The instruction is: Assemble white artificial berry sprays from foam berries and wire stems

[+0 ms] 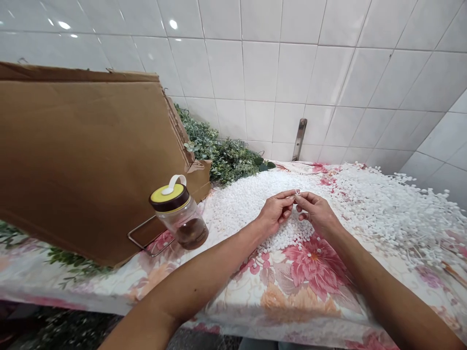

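Observation:
Both hands meet above a floral cloth [310,272]. My left hand [276,211] and my right hand [315,211] pinch a small white plastic piece [297,193] between their fingertips. Its exact shape is mostly hidden by my fingers. Just beneath my hands lies a heap of small white beads [248,197]. A tangle of white beaded sprigs [383,209] spreads to the right of my right hand, and its nearest strands are close to that hand.
A plastic jar [178,218] with a yellow-and-black lid and white loop holds dark liquid left of my hands. Behind it leans a cardboard sheet [80,160] on a wire rack [146,238]. Artificial greenery [226,158] lies against the tiled wall [255,68].

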